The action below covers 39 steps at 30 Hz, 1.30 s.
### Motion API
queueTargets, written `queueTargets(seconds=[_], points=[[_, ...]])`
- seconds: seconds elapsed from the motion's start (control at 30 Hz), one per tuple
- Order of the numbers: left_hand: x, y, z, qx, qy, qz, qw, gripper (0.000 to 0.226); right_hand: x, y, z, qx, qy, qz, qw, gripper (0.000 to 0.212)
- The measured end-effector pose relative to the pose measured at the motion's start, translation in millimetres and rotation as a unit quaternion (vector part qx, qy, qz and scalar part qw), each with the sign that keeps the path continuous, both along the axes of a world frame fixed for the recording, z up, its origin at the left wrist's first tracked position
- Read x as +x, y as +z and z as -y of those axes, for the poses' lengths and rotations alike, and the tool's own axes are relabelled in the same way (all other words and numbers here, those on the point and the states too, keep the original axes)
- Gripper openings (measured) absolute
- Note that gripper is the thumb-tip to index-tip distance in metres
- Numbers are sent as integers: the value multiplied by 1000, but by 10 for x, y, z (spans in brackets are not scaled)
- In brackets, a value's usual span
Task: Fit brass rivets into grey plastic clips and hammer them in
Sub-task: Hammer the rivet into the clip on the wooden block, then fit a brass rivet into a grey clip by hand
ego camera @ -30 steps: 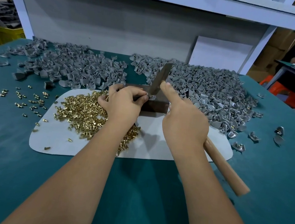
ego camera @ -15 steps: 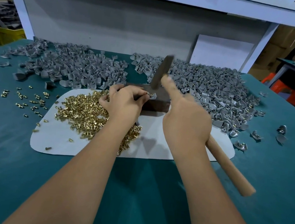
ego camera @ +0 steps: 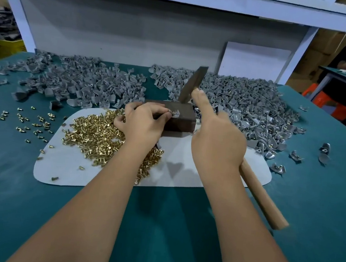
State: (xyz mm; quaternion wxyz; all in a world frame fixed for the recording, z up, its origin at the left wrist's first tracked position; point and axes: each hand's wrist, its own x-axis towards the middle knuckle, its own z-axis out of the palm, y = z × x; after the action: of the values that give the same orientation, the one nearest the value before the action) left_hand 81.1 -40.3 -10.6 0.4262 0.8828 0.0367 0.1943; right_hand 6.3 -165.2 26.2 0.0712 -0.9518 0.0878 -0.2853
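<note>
My left hand (ego camera: 142, 123) pinches a grey plastic clip (ego camera: 175, 114) with a brass rivet in it, held on top of a dark metal block (ego camera: 181, 121). My right hand (ego camera: 216, 142) grips a hammer by its wooden handle (ego camera: 261, 197), index finger stretched along it. The hammer's dark steel head (ego camera: 192, 83) is raised above the block, tilted up and back. A heap of loose brass rivets (ego camera: 98, 135) lies on a white mat (ego camera: 206, 173) under my left wrist.
Two large piles of grey clips cover the back of the green table: one at left (ego camera: 76, 81), one at right (ego camera: 245, 109). Stray rivets (ego camera: 28, 121) lie at left, a few clips (ego camera: 325, 152) at right. A white shelf frame and grey backboard (ego camera: 125, 30) stand behind.
The hammer head has gone from resting low near the clip to lifted above the block. My left hand has kept the clip on the block.
</note>
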Motion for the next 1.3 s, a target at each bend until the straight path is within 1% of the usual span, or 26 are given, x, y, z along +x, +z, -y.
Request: queueTargets(seconds=[0.07, 0.1, 0.2, 0.33, 0.47, 0.57, 0.63, 0.73, 0.77, 0.83, 0.87, 0.9, 0.97, 1.03, 1.1, 1.17, 1.3], points=[[8, -1, -8, -6, -16, -8, 1000, 9, -10, 11, 49, -4, -29, 46, 998, 80], [9, 6, -8, -12, -18, -13, 1000, 8, -4, 19, 80, -4, -41, 53, 998, 80], [18, 25, -7, -16, -10, -28, 999, 11, 39, 3, 175, 1, -63, 23, 998, 79], [-3, 35, -2, -38, -26, -30, 998, 22, 109, -73, 274, 18, -90, -30, 995, 69], [-16, 44, -12, -41, -31, -31, 998, 17, 133, -141, 338, 15, -100, -48, 994, 62], [-20, 50, -12, -35, -31, -30, 998, 18, 151, -203, 374, 11, -104, -63, 992, 57], [-27, 53, -10, -37, -34, -30, 998, 21, 174, -236, 398, 11, -106, -76, 991, 48], [-26, 55, -5, -44, -33, -31, 998, 22, 177, -264, 410, 5, -99, -77, 992, 26], [-24, 59, -6, -46, -33, -32, 998, 21, 175, -264, 405, 4, -99, -77, 992, 21], [-30, 63, -7, -43, -31, -29, 998, 22, 179, -260, 380, -14, -104, -64, 992, 24], [-37, 66, -9, -39, -33, -21, 999, 22, 185, -255, 361, -30, -103, -42, 993, 28], [-45, 68, -11, -32, -39, -6, 999, 22, 194, -250, 333, -43, -89, -11, 995, 32], [-68, 80, -12, -25, -65, 38, 997, 17, 209, -246, 237, -31, -13, 43, 998, 41], [-96, 108, -9, -24, -92, 75, 993, 6, 213, -252, 103, 30, 67, 61, 995, 49], [-124, 134, 3, -24, -114, 95, 989, 5, 222, -284, -6, 75, 110, 56, 990, 51], [-153, 150, 16, -35, -129, 105, 986, 9, 236, -322, -51, 107, 141, 61, 982, 44], [-177, 154, 19, -63, -149, 108, 981, 19, 254, -333, -56, 190, 184, 86, 960, 23]])
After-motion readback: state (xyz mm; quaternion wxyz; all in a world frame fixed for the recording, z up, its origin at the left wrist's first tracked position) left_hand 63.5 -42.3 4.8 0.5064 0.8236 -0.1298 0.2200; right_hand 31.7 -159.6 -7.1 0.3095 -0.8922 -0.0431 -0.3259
